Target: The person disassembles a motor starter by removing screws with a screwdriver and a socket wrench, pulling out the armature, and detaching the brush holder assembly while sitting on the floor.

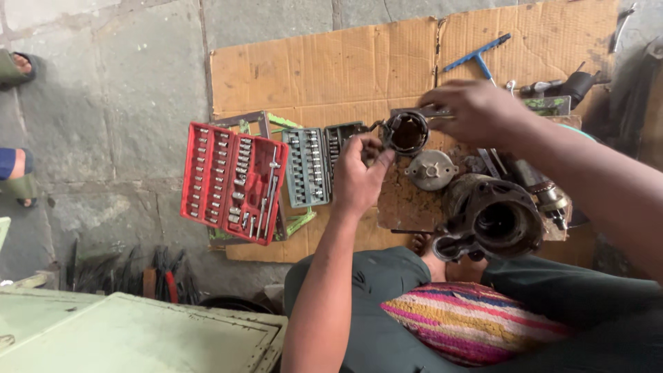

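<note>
A flattened sheet of brown cardboard (324, 65) covers the stone floor (110, 124) under both hands, seemingly as a work mat to keep parts off the grit. Below the right hand (476, 110), close to the person's lap, lies a big, greasy cylindrical metal housing (492, 220) with its open mouth turned towards the camera. To the left of the left hand (358, 178) a red plastic socket-set case (231, 181) lies open beside two grey socket trays (309, 166), set within easy reach. A round grey metal end cap (431, 169) rests just right of the left hand's fingers.

Between the two hands is a dark, ring-shaped metal part (406, 132) (it looks hollow, with windings or clips inside). The left hand's fingers pinch its lower left edge, apparently steadying it. The right hand's fingers curl over its right side; whether they grip it I cannot tell. A blue T-shaped wrench (478, 55) lies beyond the right hand.
</note>
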